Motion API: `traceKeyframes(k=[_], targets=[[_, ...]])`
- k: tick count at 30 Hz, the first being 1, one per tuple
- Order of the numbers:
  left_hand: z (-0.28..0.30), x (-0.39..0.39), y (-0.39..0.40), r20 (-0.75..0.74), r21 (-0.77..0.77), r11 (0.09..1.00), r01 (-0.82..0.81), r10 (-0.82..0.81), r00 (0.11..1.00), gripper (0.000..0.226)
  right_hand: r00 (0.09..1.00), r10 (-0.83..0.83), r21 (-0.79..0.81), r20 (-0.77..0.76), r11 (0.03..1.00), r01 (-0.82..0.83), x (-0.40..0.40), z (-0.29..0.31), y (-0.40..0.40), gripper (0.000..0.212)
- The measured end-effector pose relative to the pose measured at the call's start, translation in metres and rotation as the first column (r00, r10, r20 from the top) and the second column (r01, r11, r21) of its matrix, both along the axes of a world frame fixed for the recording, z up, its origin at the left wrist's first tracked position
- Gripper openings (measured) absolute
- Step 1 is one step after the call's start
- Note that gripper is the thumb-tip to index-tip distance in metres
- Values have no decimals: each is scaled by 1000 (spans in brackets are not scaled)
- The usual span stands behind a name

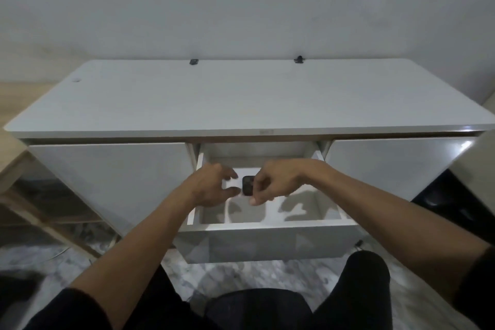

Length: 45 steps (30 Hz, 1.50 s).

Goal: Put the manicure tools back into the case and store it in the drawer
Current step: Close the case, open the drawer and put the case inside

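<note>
1. Right hand (276,182): the thumb and fingers pinch the right edge of the small black case (248,185); the thumb tip points down just below the case's lower right corner.
2. Left hand (211,185): the fingers are spread and curled, with the fingertips (233,175) just left of the case; whether they touch it cannot be told.
3. The case sits between the two hands, above the middle of the open drawer (265,225); its lower edge is blurred.
4. The drawer is pulled out from the centre of the white desk (241,99), below the desktop's front edge; pale inner dividers show under the case.
5. Both bare forearms reach to the drawer from the near side; dark sleeves (69,311) cover the upper arms.
</note>
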<state>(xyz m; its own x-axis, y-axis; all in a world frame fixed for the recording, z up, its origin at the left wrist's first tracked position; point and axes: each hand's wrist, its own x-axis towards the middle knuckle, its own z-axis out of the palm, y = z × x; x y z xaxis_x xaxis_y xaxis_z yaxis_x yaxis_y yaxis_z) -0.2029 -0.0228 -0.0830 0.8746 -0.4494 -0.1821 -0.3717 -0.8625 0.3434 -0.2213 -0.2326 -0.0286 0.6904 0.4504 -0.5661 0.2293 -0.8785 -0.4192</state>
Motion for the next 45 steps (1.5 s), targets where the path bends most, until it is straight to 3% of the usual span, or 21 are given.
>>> traceKeyframes(k=[3, 6, 8, 14, 20, 23, 27, 33, 36, 38, 42, 44, 45], targets=[[27, -17, 4, -227, -87, 991, 99, -116, 967, 38, 988, 51, -21, -148, 998, -54, -22, 24, -2, 44], [48, -34, 7, -447, -87, 982, 165, -187, 875, 51, 990, 112, -119, -84, 985, -122, -38, 23, -5, 43], [51, -41, 7, -457, -29, 978, 208, -198, 867, 50, 994, 112, -130, -14, 985, -113, -42, 20, -8, 37], [54, -40, 4, -305, 35, 980, 195, -176, 936, 38, 995, 81, -97, 63, 992, -75, -39, 18, -10, 32], [56, -24, -5, -25, 115, 984, 138, -136, 990, 34, 941, 70, -94, 330, 995, -41, -18, 15, -16, 24], [51, -13, -11, 151, 179, 982, 61, -88, 985, 30, 865, 46, -98, 499, 995, 4, -8, 7, -21, 20], [39, 0, -18, 324, 231, 973, -33, -45, 945, 22, 723, 81, -157, 686, 987, 39, 7, -8, -23, 9], [29, 25, -29, 495, 428, 903, -24, -213, 842, 26, 436, 261, -294, 861, 956, 9, 27, -17, -23, 15], [28, 31, -31, 504, 511, 859, -46, -256, 825, 23, 389, 300, -338, 871, 941, 31, 35, -19, -24, 20], [28, 31, -30, 559, 493, 869, -45, -277, 782, 15, 332, 298, -326, 895, 945, 31, 40, -19, -24, 23], [18, 45, -21, 750, 371, 924, -92, -240, 617, 41, 188, 209, -220, 960, 975, 38, 49, -26, -28, 27], [16, 53, -17, 783, 288, 951, -111, -167, 599, 54, 192, 98, -115, 976, 990, 78, 53, -27, -32, 32], [15, 57, -16, 775, 266, 956, -124, -135, 618, 62, 242, 55, -84, 969, 991, 109, 56, -27, -33, 42]])
